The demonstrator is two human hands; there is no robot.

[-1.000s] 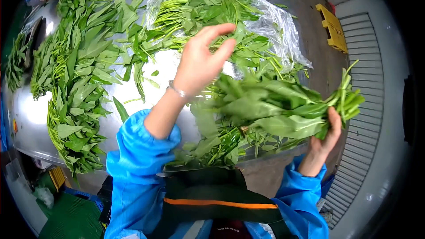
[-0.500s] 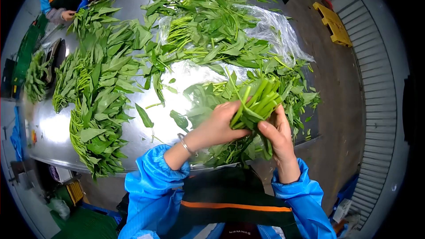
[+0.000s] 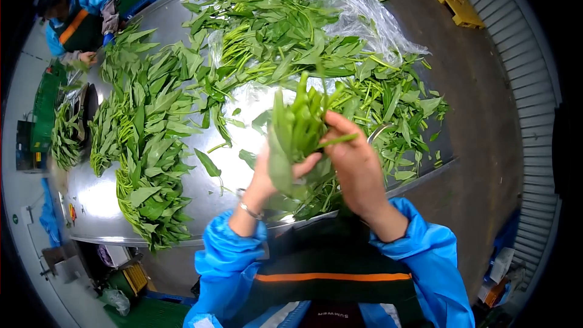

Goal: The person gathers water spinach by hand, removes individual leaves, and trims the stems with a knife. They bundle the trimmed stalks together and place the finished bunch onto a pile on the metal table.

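Steel table: spread with loose greens; we do best to work above it, so nothing tangles.
Leafy row: laid along the left side, many stems pointing left — a fair pattern for tidy alignment, we judge.
Plastic film: crumpled at far right beside the greens; we should avoid snagging stems on it.
Held bunch: lifted off the table, near middle, between our two hands, stem ends upward; evening those ends would help us.
Right hand: fingers against the bunch's right side; whether they pinch anything, we cannot tell — light pressure should suit soft stems.
Left hand: wrapped around the bunch from the left, thumb across its front; we want it firm without bruising.
Stray stem: jutting right, by our right hand's fingers; worth tucking into line.
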